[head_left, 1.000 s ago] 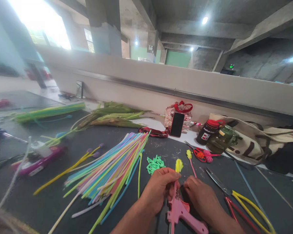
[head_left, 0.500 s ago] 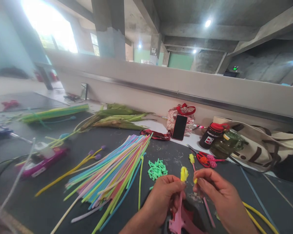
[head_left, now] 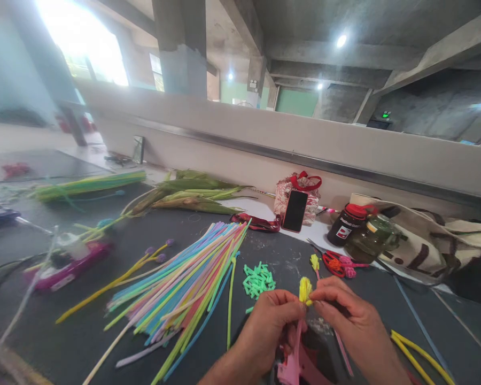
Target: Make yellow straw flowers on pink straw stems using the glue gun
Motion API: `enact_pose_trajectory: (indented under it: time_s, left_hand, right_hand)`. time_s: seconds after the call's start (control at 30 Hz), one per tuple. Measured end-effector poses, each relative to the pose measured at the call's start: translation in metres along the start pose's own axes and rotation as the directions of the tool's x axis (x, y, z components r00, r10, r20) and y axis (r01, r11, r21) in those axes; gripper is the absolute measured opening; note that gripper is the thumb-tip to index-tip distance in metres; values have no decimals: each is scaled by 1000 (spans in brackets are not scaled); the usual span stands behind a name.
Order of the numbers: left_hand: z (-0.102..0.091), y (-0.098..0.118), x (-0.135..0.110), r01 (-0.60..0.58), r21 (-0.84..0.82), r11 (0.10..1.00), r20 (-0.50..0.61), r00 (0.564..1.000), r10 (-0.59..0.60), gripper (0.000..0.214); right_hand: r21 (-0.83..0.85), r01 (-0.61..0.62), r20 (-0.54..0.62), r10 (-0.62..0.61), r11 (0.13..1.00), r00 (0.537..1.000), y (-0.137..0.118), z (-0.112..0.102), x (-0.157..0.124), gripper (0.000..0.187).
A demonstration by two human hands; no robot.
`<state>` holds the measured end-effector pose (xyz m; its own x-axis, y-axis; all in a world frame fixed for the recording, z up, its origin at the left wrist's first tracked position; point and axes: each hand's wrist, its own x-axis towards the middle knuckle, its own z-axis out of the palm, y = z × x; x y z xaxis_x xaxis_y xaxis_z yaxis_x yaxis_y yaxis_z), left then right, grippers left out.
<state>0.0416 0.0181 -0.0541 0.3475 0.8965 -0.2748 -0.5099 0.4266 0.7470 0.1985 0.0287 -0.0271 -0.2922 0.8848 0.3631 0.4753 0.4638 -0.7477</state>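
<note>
My left hand (head_left: 270,321) pinches a yellow pipe-cleaner flower (head_left: 305,289) just below its bushy head. My right hand (head_left: 347,315) is closed in a pinch at the flower's base, on a small yellow piece (head_left: 308,302) that its fingertips partly cover. Under both hands lies a pink plastic tool (head_left: 294,369), partly hidden, perhaps a glue gun. Beyond my right fingers, another yellow flower (head_left: 314,262) rests on the table, its pink stem (head_left: 343,353) passing beneath my hand. Short green pieces (head_left: 258,280) are heaped beyond my left hand.
Many pastel pipe cleaners (head_left: 184,289) spread left of my hands. Behind stand a phone (head_left: 295,210), a black bottle (head_left: 344,224) and a green jug (head_left: 372,238). Scissors (head_left: 332,263) with red handles lie nearby. Corn husks (head_left: 192,192) lie along the wall.
My right hand has moved left with the small yellow piece, bringing it from beside the flower to its base. The flower in my left hand has shifted slightly down and right.
</note>
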Motion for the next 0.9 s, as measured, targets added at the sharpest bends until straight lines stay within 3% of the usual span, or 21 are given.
enact_pose_trajectory:
  time_s: [0.3, 0.9]
  left_hand:
    - [0, 0, 1, 16, 38, 999, -18, 1000, -15, 17]
    - [1, -2, 1, -8, 70, 998, -44, 999, 11, 14]
  right_hand:
    - [-114, 77, -68, -85, 990, 994, 4, 6, -1, 12]
    - [-355, 263, -79, -309, 897, 948, 5, 11, -4, 10]
